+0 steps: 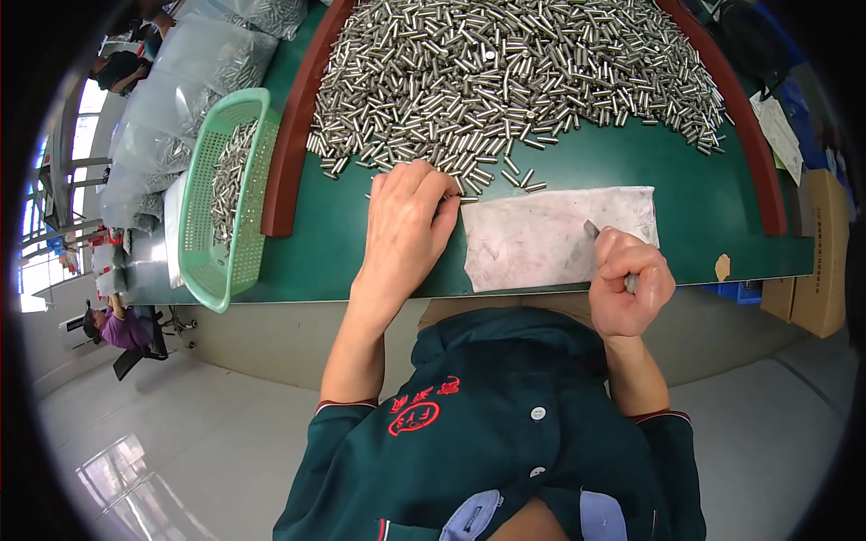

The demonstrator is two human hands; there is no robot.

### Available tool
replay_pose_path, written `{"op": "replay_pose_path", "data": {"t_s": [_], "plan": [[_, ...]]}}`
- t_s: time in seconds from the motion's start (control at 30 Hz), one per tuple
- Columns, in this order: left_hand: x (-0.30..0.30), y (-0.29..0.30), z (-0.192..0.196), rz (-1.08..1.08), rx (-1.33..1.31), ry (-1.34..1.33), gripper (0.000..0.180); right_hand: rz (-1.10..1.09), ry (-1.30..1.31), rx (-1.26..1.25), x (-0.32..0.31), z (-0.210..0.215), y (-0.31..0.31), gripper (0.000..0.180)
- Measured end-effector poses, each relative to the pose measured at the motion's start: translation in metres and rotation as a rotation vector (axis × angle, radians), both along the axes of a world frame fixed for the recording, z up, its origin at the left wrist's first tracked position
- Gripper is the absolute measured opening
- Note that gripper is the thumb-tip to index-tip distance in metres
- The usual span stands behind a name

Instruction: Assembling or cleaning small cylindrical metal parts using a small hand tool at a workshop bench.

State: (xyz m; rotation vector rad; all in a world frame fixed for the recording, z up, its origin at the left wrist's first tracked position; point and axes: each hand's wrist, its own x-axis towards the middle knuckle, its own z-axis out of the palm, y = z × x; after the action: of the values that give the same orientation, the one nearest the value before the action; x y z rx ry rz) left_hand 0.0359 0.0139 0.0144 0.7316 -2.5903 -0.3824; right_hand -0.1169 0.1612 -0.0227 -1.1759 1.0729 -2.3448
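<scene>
A large heap of small shiny metal cylinders (514, 72) covers the far part of the green table (631, 171). My left hand (406, 225) lies palm down at the near edge of the heap, fingers curled over a few cylinders; what is under them is hidden. My right hand (629, 281) is closed in a fist around a thin grey metal tool (593, 229), whose tip pokes out above a white cloth (550, 236) spread on the table between both hands.
A green plastic basket (225, 194) with more cylinders stands at the left, beside clear bags of parts (180, 99). A brown raised rim (289, 153) borders the table. Cardboard boxes (816, 261) are at right. Another person (117, 325) sits far left.
</scene>
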Motion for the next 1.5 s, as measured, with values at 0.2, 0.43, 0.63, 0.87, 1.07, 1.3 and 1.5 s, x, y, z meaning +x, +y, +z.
{"op": "replay_pose_path", "data": {"t_s": [0.2, 0.43, 0.63, 0.87, 1.07, 1.3, 1.5], "plan": [[-0.003, -0.004, 0.0, -0.083, -0.041, 0.002, 0.01, 0.003, -0.008, -0.001, 0.001, 0.0, 0.0, 0.027], [-0.011, -0.009, 0.002, -0.164, -0.005, -0.122, 0.005, -0.018, 0.039, -0.006, 0.001, -0.004, 0.001, 0.026], [-0.017, -0.013, 0.004, -0.201, -0.114, -0.231, 0.006, -0.03, 0.068, -0.021, 0.003, -0.001, 0.0, 0.026], [0.019, -0.015, 0.017, -0.02, -0.011, 0.016, 0.011, -0.026, 0.068, -0.004, 0.001, 0.002, -0.002, 0.027], [0.105, -0.003, 0.019, 0.332, 0.357, 0.194, 0.006, 0.038, 0.05, 0.006, 0.006, 0.003, -0.004, 0.028], [0.12, 0.012, 0.016, 0.403, 0.419, 0.299, 0.003, 0.032, 0.035, 0.053, 0.004, 0.005, 0.0, 0.034], [0.049, 0.009, 0.001, 0.072, 0.052, 0.17, 0.015, 0.018, 0.01, 0.045, 0.005, 0.006, -0.001, 0.034]]}}
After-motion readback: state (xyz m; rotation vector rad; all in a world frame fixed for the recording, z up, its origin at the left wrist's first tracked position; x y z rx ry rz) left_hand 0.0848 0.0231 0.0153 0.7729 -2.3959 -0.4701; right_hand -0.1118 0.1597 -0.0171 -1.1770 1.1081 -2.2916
